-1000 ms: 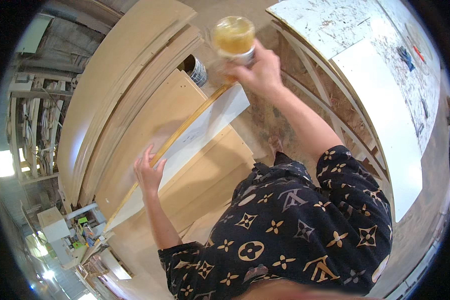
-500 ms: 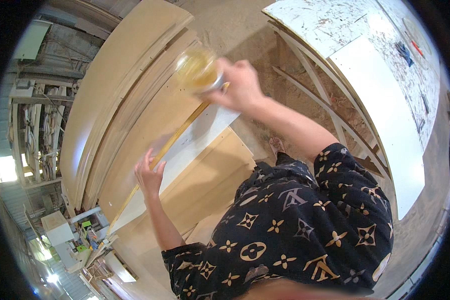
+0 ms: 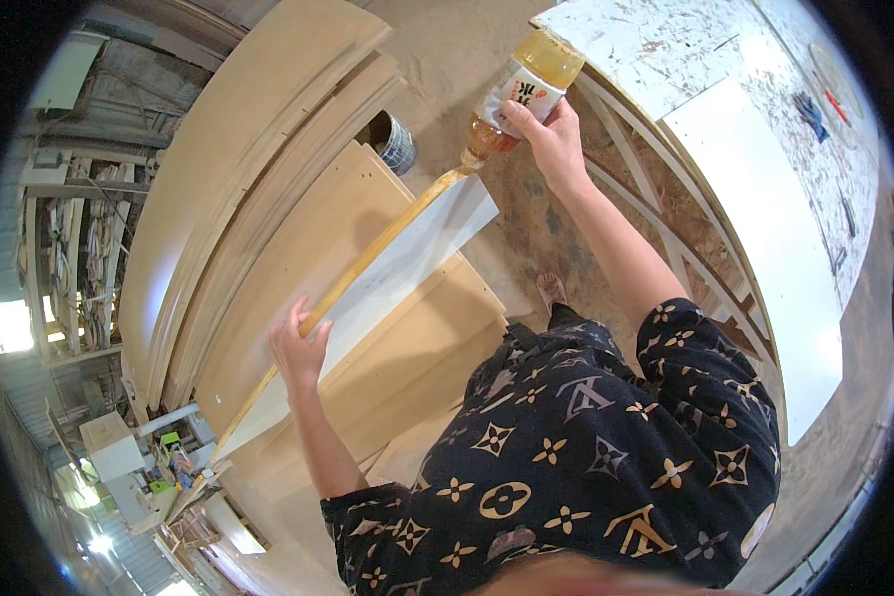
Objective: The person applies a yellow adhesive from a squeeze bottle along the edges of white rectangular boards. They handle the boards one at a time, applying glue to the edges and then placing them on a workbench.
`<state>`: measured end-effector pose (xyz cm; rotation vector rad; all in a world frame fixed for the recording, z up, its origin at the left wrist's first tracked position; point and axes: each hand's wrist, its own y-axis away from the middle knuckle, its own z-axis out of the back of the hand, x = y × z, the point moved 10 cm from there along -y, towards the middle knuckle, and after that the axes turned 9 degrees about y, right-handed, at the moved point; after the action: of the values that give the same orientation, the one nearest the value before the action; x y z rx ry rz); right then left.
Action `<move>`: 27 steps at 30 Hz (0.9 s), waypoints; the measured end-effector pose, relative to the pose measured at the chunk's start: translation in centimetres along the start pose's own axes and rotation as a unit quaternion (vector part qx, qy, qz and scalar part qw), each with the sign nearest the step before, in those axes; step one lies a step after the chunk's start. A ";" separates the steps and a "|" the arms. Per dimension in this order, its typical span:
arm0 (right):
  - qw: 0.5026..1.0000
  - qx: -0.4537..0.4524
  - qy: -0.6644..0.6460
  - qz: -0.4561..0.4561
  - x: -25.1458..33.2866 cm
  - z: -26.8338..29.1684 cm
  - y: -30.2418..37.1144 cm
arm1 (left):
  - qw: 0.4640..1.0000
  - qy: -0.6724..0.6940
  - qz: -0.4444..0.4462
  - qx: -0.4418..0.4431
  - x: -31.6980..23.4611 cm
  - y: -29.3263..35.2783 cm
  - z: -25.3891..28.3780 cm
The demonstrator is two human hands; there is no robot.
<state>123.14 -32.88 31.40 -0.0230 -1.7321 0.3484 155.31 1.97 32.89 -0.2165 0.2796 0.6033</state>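
Observation:
My right hand (image 3: 556, 147) grips a clear plastic bottle (image 3: 548, 62) with a pale label and yellowish-amber liquid inside. The bottle is tipped neck-down, its mouth at the far end of a white board's narrow edge (image 3: 382, 241). That edge faces up and looks yellowish along its length. Below it shows the board's white face (image 3: 407, 260). My left hand (image 3: 300, 348) straddles the same edge nearer to me, thumb on one side and fingers on the other, holding the board up on its side.
Large tan panels (image 3: 258, 109) lean in a stack at the left. More tan boards (image 3: 427, 318) lie beneath the white one. A bucket (image 3: 397, 147) stands on the floor beyond. At the right is a worktable (image 3: 656, 45) with a white sheet (image 3: 765, 219) on it.
My right hand has moved right and away along the board's edge to its far end, taking the bottle with it. The bucket has come into sight. My left hand stays put.

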 end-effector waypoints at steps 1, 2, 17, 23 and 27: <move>1.000 0.006 -0.015 0.010 0.0 -0.2 0.0 | 1.000 -0.003 0.003 0.003 0.0 0.1 -0.1; 1.000 0.008 0.003 0.004 -0.5 -0.4 0.0 | 1.000 0.006 -0.003 0.001 -0.1 0.1 0.0; 0.996 -0.032 -0.050 -0.059 -3.8 -0.5 1.9 | 1.000 -0.001 -0.030 0.002 0.2 1.0 0.8; 0.995 -0.024 -0.033 -0.088 -2.0 -0.7 2.4 | 0.999 -0.012 -0.034 0.001 -0.2 1.2 1.7; 0.983 0.039 0.154 0.094 4.9 -5.4 2.9 | 1.000 0.006 -0.010 0.010 0.1 1.3 1.9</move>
<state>126.85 -27.97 36.15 -0.1766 -1.4118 0.5241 154.97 3.64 34.53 -0.2025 0.2953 0.5800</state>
